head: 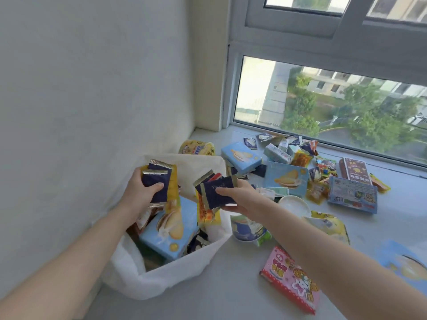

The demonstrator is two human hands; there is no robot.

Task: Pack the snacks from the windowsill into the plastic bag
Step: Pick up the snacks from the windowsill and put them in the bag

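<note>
A white plastic bag (175, 271) stands open on the windowsill against the left wall. Inside it lie a light blue biscuit box (169, 229) and several small packets. My left hand (141, 188) hovers over the bag's left side, shut on a bunch of dark blue and yellow snack packets (159, 181). My right hand (235, 197) is over the bag's right side, gripping another bunch of dark blue and yellow snack packets (215, 192). More snacks are scattered on the sill (231, 296) to the right of the bag.
On the sill lie light blue boxes (286, 179), a pink cartoon packet (291, 278), a white bowl-shaped cup (294, 205), a yellow tub (197, 147) behind the bag, and a red-and-white box (354, 170). The window glass (323, 107) runs along the back.
</note>
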